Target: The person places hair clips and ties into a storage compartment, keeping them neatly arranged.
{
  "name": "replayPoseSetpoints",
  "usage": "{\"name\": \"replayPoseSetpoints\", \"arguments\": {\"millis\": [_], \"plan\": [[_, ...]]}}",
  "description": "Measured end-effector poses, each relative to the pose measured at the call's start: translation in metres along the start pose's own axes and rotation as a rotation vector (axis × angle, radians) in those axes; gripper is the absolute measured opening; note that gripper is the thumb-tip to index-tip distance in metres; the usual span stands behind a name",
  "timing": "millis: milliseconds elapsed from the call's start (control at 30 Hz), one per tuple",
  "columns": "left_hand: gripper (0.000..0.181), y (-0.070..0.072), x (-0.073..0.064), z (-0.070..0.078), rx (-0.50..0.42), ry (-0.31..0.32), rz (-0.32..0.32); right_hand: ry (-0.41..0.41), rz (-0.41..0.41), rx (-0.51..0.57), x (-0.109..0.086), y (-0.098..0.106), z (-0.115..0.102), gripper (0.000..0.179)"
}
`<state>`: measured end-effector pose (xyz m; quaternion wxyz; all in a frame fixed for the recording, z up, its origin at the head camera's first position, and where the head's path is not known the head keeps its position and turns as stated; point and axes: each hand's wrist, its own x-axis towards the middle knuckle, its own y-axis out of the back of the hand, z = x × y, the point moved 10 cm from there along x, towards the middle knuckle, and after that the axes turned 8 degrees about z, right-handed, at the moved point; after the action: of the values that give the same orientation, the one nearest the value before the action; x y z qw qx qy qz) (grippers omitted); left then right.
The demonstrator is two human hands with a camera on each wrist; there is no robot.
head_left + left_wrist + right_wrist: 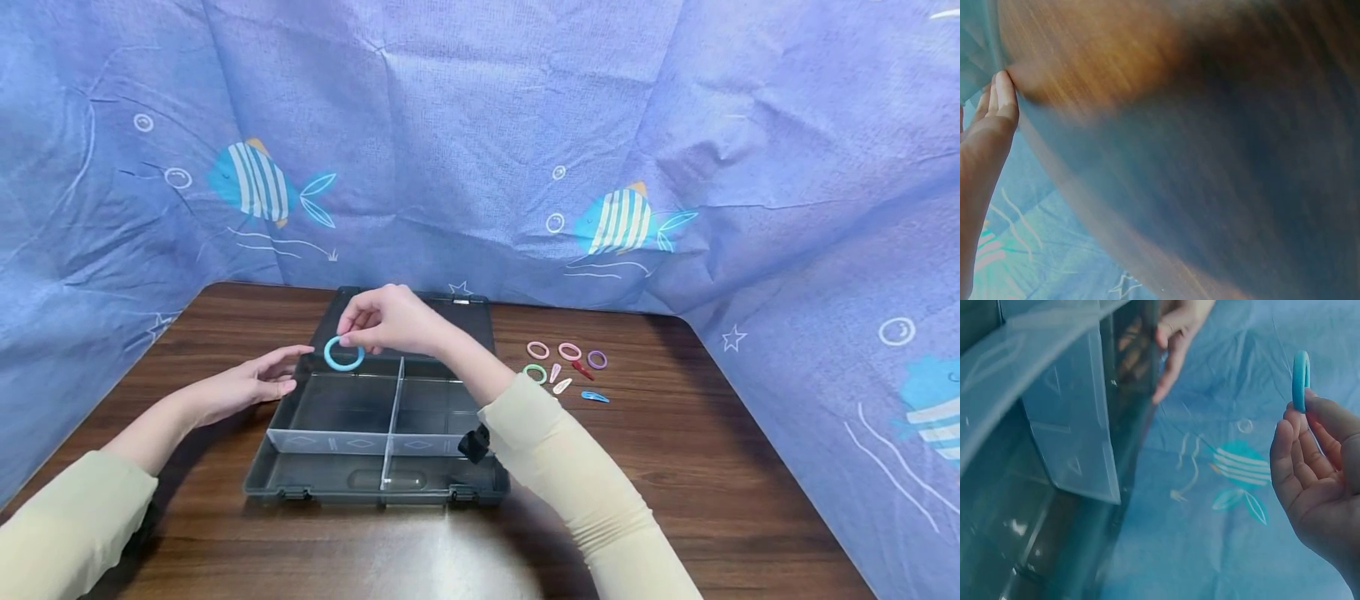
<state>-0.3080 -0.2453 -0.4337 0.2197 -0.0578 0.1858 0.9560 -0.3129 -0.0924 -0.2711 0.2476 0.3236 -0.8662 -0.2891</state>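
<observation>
the blue ring was up in the air, over the back left part of the box. it was round, so it had no long side. its hole faced the head camera, and the right wrist view saw it almost from its thin edge.

the right hand had the ring. it pinched 1 bit of the rim between thumb and fingertips, and the ring stuck out past them, to the left. the other fingers were curled in. the right arm reached in from the right side, slanting across the box.

the left hand was farther from the ring, just to its left, and did not touch it. its fingers were stretched out by the box's left wall, with the thumb apart. it held nothing, and in the left wrist view the fingertips seemed to touch the wall.

the box had pale dividers that made 4 parts, and its dark lid was open at the back. away to the right, 4 more rings and some small hair clips were on the brown table.
</observation>
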Motion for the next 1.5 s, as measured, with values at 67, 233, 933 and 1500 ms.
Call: {"name": "replayPoseSetpoints", "arguments": {"millis": [67,233,933,1500], "plan": [[0.064,0.001,-0.001,0.000,-0.002,0.010,-0.003,0.000,-0.007,0.008,0.004,-0.010,0.000,0.008],[0.066,0.004,-0.003,0.001,0.003,0.019,-0.001,-0.016,-0.029,0.054,0.013,-0.034,0.007,0.008],[0.065,-0.001,0.000,-0.002,-0.008,0.012,-0.013,0.027,-0.216,-0.206,0.021,-0.121,0.051,0.005],[0.062,0.000,0.000,-0.002,-0.031,0.001,-0.014,-0.034,-0.304,-0.113,0.011,-0.149,0.069,0.004]]}}
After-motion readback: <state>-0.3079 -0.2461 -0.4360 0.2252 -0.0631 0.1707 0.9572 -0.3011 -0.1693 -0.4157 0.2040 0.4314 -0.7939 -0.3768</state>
